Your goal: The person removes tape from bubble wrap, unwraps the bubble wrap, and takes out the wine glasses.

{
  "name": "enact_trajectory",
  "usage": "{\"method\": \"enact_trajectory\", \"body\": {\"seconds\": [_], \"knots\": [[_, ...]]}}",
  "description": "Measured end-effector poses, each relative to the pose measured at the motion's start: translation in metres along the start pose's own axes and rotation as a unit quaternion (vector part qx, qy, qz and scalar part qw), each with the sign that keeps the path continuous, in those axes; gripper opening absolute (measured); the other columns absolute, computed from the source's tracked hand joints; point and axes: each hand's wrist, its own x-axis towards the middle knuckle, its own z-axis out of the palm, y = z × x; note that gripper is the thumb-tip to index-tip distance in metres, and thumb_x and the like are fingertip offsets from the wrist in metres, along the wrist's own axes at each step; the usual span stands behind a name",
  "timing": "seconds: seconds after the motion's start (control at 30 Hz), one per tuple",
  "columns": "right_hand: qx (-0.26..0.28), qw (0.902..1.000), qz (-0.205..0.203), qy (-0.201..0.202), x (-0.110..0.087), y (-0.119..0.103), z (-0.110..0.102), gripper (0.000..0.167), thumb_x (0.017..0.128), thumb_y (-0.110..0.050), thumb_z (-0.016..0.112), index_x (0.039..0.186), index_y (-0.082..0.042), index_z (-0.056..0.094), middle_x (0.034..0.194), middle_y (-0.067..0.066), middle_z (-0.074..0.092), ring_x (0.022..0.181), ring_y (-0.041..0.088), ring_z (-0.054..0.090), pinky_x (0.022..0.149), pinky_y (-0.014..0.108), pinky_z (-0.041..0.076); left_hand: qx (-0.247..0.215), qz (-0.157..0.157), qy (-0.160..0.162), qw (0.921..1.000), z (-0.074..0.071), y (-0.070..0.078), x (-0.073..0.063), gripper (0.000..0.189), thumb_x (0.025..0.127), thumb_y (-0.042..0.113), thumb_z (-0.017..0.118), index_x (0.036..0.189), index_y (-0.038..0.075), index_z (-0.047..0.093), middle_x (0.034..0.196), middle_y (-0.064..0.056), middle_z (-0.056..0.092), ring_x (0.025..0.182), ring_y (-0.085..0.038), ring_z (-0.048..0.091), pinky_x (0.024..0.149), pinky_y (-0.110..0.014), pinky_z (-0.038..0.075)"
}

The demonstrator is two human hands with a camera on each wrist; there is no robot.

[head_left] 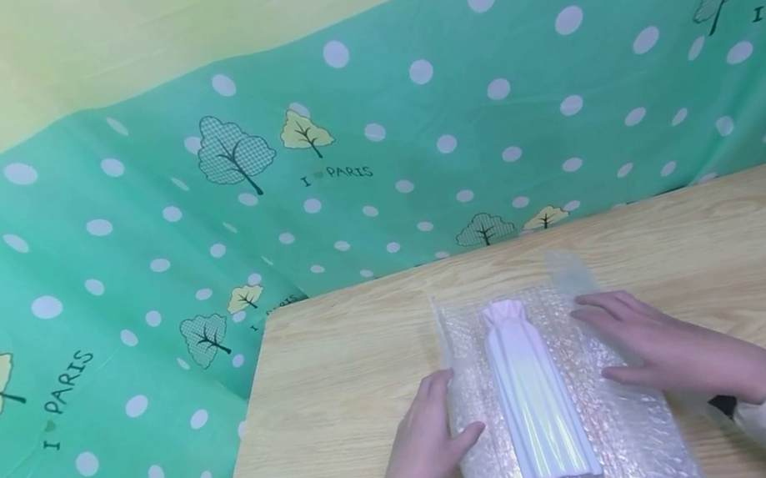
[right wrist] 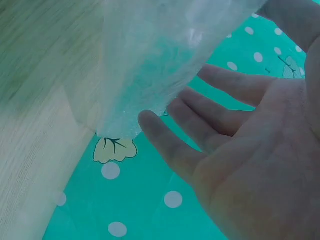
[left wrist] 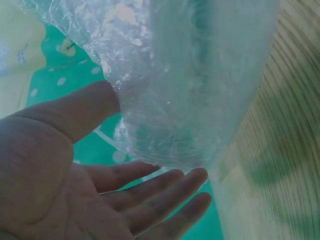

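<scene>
A pale, glossy vase (head_left: 541, 399) with vertical folds and a gathered neck lies on a sheet of bubble wrap (head_left: 482, 459), its neck toward the far side. My left hand (head_left: 428, 443) is at the sheet's left edge, thumb over the wrap. In the left wrist view, its loosely spread fingers (left wrist: 165, 200) reach along the wrap's edge. Across the vase, my right hand (head_left: 656, 350) rests at the right edge of the wrap, fingers extended toward the vase. The right wrist view shows those fingers (right wrist: 175, 145) against the clear wrap (right wrist: 150, 75).
The wooden table (head_left: 343, 364) extends to both sides of the wrap. Behind and left of it hangs a green dotted cloth (head_left: 349, 219) with printed trees, with a pale yellow band (head_left: 164, 22) above.
</scene>
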Motion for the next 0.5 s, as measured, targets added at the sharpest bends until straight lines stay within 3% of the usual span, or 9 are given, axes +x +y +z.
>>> {"method": "enact_trajectory", "body": {"seconds": [0.3, 0.5], "knots": [[0.003, 1.0, 0.006, -0.004, -0.0039, 0.0066, -0.0013, 0.076, 0.081, -0.025, 0.08, 0.145, -0.004, 0.044, 0.148, 0.016, 0.041, 0.129, 0.032, 0.043, 0.095, 0.051, 0.053, -0.001, -0.003, -0.002, 1.0, -0.0026, -0.0032, 0.0, 0.076, 0.083, 0.026, 0.08, 0.144, -0.001, 0.044, 0.144, -0.013, 0.052, 0.129, -0.031, 0.054, 0.108, -0.046, 0.047], [0.01, 0.9996, 0.02, -0.019, -0.0051, 0.0086, -0.0038, 0.074, 0.082, -0.023, 0.078, 0.145, -0.003, 0.045, 0.148, 0.019, 0.041, 0.129, 0.037, 0.044, 0.094, 0.052, 0.054, -0.017, -0.013, -0.005, 0.9998, -0.0049, -0.0037, -0.0003, 0.075, 0.082, 0.021, 0.08, 0.145, 0.0, 0.044, 0.144, -0.012, 0.051, 0.125, -0.031, 0.056, 0.106, -0.046, 0.049]]}}
